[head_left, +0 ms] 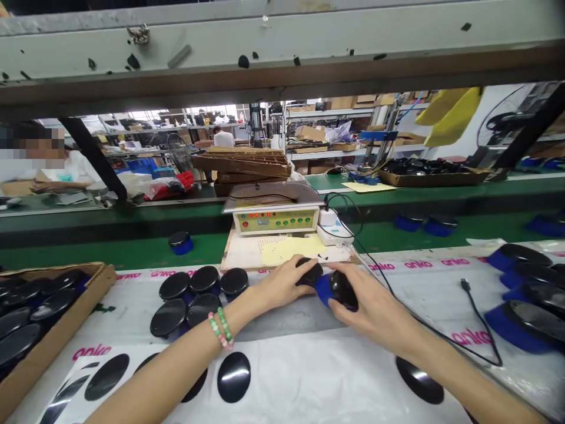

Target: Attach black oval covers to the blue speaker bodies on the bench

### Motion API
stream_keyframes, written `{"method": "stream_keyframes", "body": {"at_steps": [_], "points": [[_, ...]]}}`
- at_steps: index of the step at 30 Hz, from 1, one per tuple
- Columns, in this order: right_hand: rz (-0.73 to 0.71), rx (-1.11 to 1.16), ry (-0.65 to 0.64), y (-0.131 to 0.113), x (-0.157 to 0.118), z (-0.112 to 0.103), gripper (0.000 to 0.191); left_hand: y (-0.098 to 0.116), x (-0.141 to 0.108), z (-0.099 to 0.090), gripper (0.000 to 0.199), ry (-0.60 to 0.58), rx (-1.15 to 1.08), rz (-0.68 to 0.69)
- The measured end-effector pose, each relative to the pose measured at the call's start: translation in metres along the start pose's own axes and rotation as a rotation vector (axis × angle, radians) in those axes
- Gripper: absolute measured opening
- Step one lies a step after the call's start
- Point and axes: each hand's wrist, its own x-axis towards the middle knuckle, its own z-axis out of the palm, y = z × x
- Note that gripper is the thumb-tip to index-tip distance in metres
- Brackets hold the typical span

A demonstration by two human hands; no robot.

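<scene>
Near the middle of the bench, my left hand (286, 282), with a beaded bracelet on its wrist, is closed round a black round piece (309, 272). Right beside it, my right hand (366, 294) grips a blue and black round unit (339, 290), tilted on its side. The two pieces meet or nearly meet between my hands. Several black-topped round units (205, 280) stand to the left of my left hand. On a white sheet (309, 377) nearer to me lie flat black discs (233, 377).
A cardboard box (95, 294) of round units is at the left. Behind my hands stands a control box (278, 221) beside a power strip (336, 232). A black cable (479, 318) crosses the right side, near more blue units (521, 324). Another person (66, 168) sits beyond.
</scene>
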Motion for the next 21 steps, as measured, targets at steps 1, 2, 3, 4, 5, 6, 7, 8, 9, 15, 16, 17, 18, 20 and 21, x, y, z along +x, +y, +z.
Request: {"method": "stream_keyframes", "body": {"at_steps": [1, 2, 3, 4, 5, 6, 7, 8, 9, 15, 16, 17, 18, 20, 21], "points": [[0.013, 0.029, 0.033, 0.002, 0.001, -0.005, 0.041, 0.0, -0.001, 0.001, 0.065, 0.017, -0.02, -0.009], [0.027, 0.054, 0.067, 0.005, 0.003, -0.01, 0.039, 0.001, -0.003, 0.001, 0.066, 0.035, -0.038, -0.023], [0.042, 0.075, 0.097, 0.009, 0.006, -0.015, 0.036, 0.004, -0.007, 0.001, 0.066, 0.053, -0.057, -0.036], [0.054, 0.093, 0.116, 0.014, 0.01, -0.018, 0.035, 0.007, -0.011, 0.0, 0.066, 0.071, -0.075, -0.05], [0.061, 0.109, 0.12, 0.018, 0.015, -0.02, 0.033, 0.01, -0.016, 0.0, 0.065, 0.086, -0.093, -0.063], [0.061, 0.124, 0.106, 0.023, 0.02, -0.02, 0.032, 0.014, -0.021, 0.0, 0.065, 0.099, -0.111, -0.074], [0.053, 0.138, 0.077, 0.028, 0.025, -0.019, 0.03, 0.017, -0.025, 0.0, 0.064, 0.109, -0.128, -0.082], [0.041, 0.152, 0.039, 0.033, 0.03, -0.016, 0.028, 0.019, -0.029, 0.002, 0.064, 0.119, -0.143, -0.09], [0.028, 0.165, 0.002, 0.036, 0.034, -0.013, 0.027, 0.019, -0.032, 0.004, 0.064, 0.128, -0.158, -0.096], [-0.037, 0.232, -0.094, 0.036, 0.046, 0.009, 0.021, 0.011, -0.04, 0.018, 0.068, 0.185, -0.21, -0.11], [-0.042, 0.248, -0.084, 0.032, 0.046, 0.008, 0.021, 0.012, -0.041, 0.017, 0.073, 0.196, -0.212, -0.113], [-0.046, 0.266, -0.07, 0.028, 0.046, 0.004, 0.021, 0.014, -0.042, 0.014, 0.077, 0.211, -0.211, -0.12], [-0.053, 0.286, -0.054, 0.022, 0.046, -0.001, 0.021, 0.016, -0.043, 0.011, 0.081, 0.228, -0.209, -0.128], [-0.073, 0.329, -0.032, 0.008, 0.045, -0.014, 0.019, 0.024, -0.047, -0.001, 0.083, 0.265, -0.198, -0.141], [-0.091, 0.353, -0.026, -0.001, 0.045, -0.022, 0.018, 0.029, -0.05, -0.008, 0.082, 0.283, -0.192, -0.144]]}}
